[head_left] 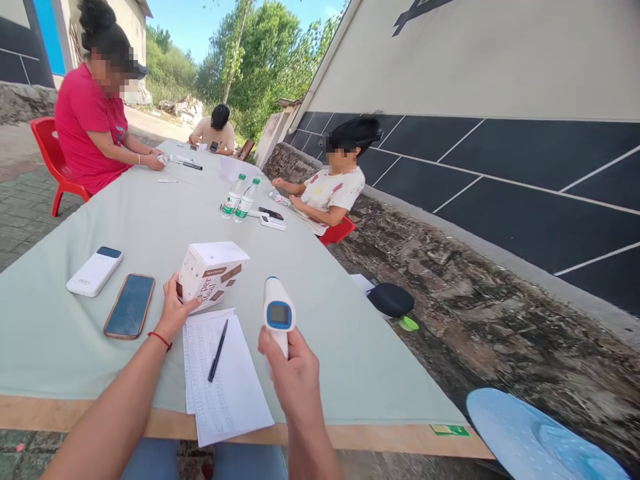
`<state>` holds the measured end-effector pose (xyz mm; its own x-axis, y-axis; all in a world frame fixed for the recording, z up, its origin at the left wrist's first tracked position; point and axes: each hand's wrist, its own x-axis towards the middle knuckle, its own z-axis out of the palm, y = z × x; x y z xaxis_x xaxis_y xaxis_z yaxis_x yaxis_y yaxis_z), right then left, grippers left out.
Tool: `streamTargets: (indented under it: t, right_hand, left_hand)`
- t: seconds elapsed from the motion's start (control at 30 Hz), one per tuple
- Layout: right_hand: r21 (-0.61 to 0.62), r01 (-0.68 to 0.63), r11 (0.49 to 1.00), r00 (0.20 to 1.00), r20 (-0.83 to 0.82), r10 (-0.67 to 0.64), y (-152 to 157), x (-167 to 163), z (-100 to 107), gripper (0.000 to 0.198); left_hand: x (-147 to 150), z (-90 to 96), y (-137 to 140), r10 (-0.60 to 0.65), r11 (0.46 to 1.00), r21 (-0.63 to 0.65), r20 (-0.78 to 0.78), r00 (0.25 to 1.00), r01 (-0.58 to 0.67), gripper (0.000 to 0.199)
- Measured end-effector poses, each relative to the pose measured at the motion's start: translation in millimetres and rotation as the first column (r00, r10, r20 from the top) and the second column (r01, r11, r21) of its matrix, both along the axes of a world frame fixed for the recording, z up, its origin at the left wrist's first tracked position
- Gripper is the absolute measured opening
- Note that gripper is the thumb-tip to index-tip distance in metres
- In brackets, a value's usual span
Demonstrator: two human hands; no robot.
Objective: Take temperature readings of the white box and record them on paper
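Note:
My left hand (176, 309) grips the lower left side of a white and brown carton (213, 270), which stands on the table behind some papers. In my right hand (296, 373) is a white infrared thermometer (278, 300), held upright by its handle with the blue-rimmed screen facing me. Its front end points away, over the table, to the right of the carton. Between my forearms lie written sheets of paper (235, 400) with a black pen (218, 351) on top. The sheets overhang the near table edge.
Left of the carton lie a phone (130, 307) and a white power bank (95, 271). Two water bottles (243, 200) stand farther up the cloth-covered table (150, 220). Several people sit around it. A blue hat-like item (535, 437) is at the lower right, beyond the table corner.

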<state>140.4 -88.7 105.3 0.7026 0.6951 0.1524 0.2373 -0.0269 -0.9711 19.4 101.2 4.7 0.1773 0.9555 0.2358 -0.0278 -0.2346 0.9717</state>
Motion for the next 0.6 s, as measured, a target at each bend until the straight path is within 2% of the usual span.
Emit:
streamTargets:
  t: [0.07, 0.13, 0.17, 0.2, 0.27, 0.33, 0.4, 0.5, 0.57, 0.6]
  right_hand:
    - [-0.072, 0.057, 0.996, 0.997, 0.061, -0.052, -4, 28, -20, 0.053]
    - [-0.202, 0.142, 0.969, 0.980, 0.167, -0.109, -8, 56, -39, 0.060]
    - [-0.292, 0.194, 0.937, 0.963, 0.238, -0.125, -10, 69, -48, 0.060]
    - [-0.410, 0.211, 0.887, 0.949, 0.304, -0.086, -12, 82, -57, 0.059]
    - [-0.602, 0.236, 0.763, 0.912, 0.408, 0.039, -14, 102, -72, 0.053]
    - [-0.698, 0.267, 0.664, 0.866, 0.477, 0.152, -15, 118, -84, 0.050]
    - [-0.728, 0.300, 0.617, 0.823, 0.524, 0.219, -16, 130, -94, 0.049]
    - [-0.714, 0.355, 0.604, 0.750, 0.603, 0.272, -17, 139, -106, 0.045]
    - [-0.625, 0.427, 0.654, 0.669, 0.705, 0.237, -15, 137, -112, 0.044]
    - [-0.560, 0.439, 0.702, 0.621, 0.754, 0.213, -12, 133, -114, 0.043]
  left_hand:
    - [0, -0.9, 2, 0.027, 0.999, 0.034, -0.058, 0.998, -0.025, 0.079]
    - [0, -2.7, 5, 0.080, 0.995, 0.074, -0.098, 0.992, -0.073, 0.074]
    - [1, -3.7, 6, 0.113, 0.991, 0.085, -0.111, 0.987, -0.104, 0.069]
    - [1, -4.8, 8, 0.149, 0.987, 0.083, -0.119, 0.982, -0.139, 0.064]
    - [1, -6.3, 9, 0.224, 0.974, 0.053, -0.133, 0.965, -0.219, 0.052]
    - [2, -6.9, 10, 0.264, 0.964, 0.014, -0.139, 0.954, -0.265, 0.036]
    - [2, -6.7, 10, 0.267, 0.963, -0.007, -0.126, 0.955, -0.270, 0.025]
    - [4, -6.1, 9, 0.256, 0.965, -0.031, -0.072, 0.964, -0.259, 0.014]
    - [6, -6.0, 7, 0.245, 0.968, -0.050, -0.045, 0.968, -0.247, 0.010]
    - [7, -5.9, 5, 0.233, 0.971, -0.046, -0.051, 0.971, -0.235, 0.010]
